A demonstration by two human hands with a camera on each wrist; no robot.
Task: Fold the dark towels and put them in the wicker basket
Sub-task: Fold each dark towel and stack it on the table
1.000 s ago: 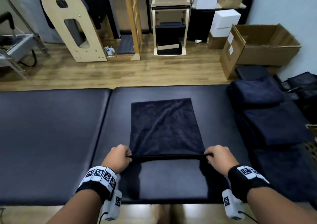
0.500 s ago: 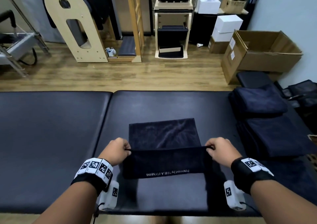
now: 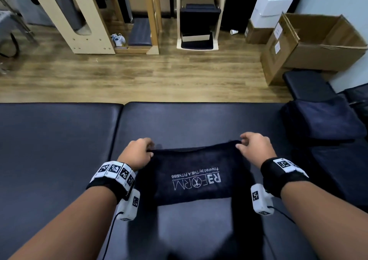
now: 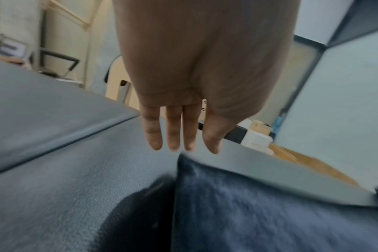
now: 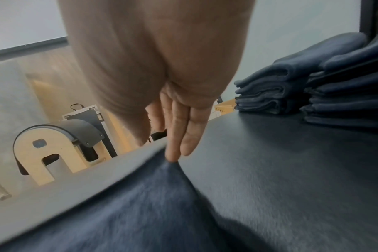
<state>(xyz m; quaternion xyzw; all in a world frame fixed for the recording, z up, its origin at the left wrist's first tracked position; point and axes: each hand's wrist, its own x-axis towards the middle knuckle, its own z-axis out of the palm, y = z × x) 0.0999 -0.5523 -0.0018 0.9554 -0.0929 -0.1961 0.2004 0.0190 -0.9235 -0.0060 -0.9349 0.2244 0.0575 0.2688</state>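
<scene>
A dark towel (image 3: 196, 178) lies folded in half on the black padded table (image 3: 59, 150), its white logo facing up. My left hand (image 3: 139, 153) is at the towel's far left corner. In the left wrist view its fingers (image 4: 173, 134) are straight and hover just above the towel (image 4: 248, 213) corner, holding nothing. My right hand (image 3: 253, 148) is at the far right corner. There its straight fingers (image 5: 176, 136) touch the towel (image 5: 151, 204) corner with one fingertip. No wicker basket is in view.
A stack of folded dark towels (image 3: 322, 120) sits on the table at the right, also seen in the right wrist view (image 5: 291, 88). An open cardboard box (image 3: 318, 41) and wooden exercise equipment (image 3: 79, 21) stand on the floor beyond the table's far edge.
Both hands carried the towel's near edge forward over the far edge, folding it in half with the logo up. The fingers then straightened and let go of the corners.
</scene>
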